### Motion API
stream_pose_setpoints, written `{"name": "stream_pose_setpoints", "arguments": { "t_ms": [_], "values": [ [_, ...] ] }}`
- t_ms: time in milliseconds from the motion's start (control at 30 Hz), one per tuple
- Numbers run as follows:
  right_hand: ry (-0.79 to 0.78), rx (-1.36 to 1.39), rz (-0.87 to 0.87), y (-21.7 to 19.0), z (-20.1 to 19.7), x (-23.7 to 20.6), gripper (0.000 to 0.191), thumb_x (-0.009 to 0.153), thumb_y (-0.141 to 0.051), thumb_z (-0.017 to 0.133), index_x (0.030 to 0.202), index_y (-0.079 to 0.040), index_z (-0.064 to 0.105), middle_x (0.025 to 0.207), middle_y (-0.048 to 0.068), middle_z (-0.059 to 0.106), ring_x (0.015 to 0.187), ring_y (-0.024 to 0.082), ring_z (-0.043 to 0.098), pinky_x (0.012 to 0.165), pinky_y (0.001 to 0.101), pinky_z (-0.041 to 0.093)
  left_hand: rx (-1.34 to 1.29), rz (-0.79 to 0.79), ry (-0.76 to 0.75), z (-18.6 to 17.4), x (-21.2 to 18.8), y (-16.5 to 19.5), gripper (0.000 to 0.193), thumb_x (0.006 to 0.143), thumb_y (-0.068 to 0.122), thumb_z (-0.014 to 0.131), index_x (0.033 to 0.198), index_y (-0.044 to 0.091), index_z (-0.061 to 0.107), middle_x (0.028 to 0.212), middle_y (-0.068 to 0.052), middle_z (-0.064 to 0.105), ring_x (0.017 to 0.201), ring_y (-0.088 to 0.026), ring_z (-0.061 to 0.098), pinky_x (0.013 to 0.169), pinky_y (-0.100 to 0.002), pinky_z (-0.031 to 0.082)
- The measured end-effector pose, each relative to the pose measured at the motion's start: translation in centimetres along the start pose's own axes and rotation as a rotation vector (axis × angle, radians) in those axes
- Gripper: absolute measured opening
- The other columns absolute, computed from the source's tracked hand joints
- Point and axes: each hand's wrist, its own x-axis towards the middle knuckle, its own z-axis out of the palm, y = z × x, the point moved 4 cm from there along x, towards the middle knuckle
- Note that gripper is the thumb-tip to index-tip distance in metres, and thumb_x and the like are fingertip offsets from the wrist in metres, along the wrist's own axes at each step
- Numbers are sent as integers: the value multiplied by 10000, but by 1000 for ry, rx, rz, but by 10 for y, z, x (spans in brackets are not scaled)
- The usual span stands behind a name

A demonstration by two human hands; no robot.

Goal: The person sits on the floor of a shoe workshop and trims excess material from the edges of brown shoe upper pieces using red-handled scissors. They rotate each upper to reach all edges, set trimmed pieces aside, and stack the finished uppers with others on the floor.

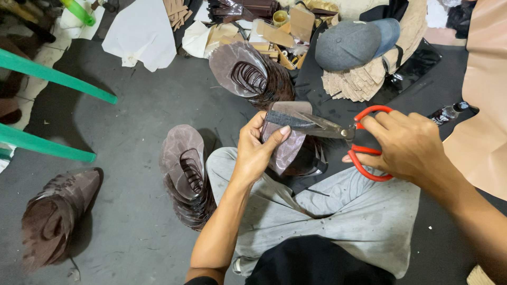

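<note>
A brown leather piece (282, 148) is being pinched in the left hand (257, 150) while red-handled scissors (338, 134) are being gripped by the right hand (406, 145), blades on its top edge.

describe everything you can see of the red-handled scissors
The red-handled scissors have looped red handles that look like plastic and long, dull grey metal blades, worn and darkened. They lie nearly level, blades pointing toward the person's left, handles in the right hand with fingers through the loops. The blades sit across the top edge of the brown leather-like cut piece, which the left hand pinches. They are held above the person's lap, over the grey trousers.
</note>
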Motion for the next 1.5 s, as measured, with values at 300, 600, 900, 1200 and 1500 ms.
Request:
{"name": "stream_pose_setpoints", "arguments": {
  "t_ms": [300,600,900,1200,1500],
  "values": [
    [-45,52,-13,-2,-4,6,655,582,-612,838,960,-94,706,744,81,656,649,266,635,601,377,458,36,-7,8,5,-1,3,207,954,8,728,1147,-18,659,1000,-22,733,879,-47,656,813,-224,542],
    [-99,58,-8,2,6,3,646,585,-612,822,946,-91,697,677,75,643,613,265,633,591,380,461,72,17,34,5,-2,2,204,951,10,729,1139,-17,656,993,-19,729,865,-50,662,792,-225,552],
    [-46,84,-33,7,7,-1,607,615,-580,807,988,-115,693,736,53,638,641,254,622,604,363,457,64,-10,35,5,-3,2,208,949,12,738,1139,-25,661,985,-28,735,853,-52,660,786,-226,548],
    [-54,1,-64,5,5,-2,602,608,-595,808,954,-116,696,718,22,632,633,220,619,599,354,423,68,14,40,6,-1,5,190,949,19,724,1123,-21,657,997,-25,738,878,-56,676,827,-232,567],
    [-123,112,-39,12,10,-2,626,587,-610,805,953,-117,685,740,30,674,657,235,643,610,353,444,66,-9,40,6,-4,2,196,942,26,744,1115,-18,663,974,-12,730,853,-42,654,782,-222,542]
  ]
}}
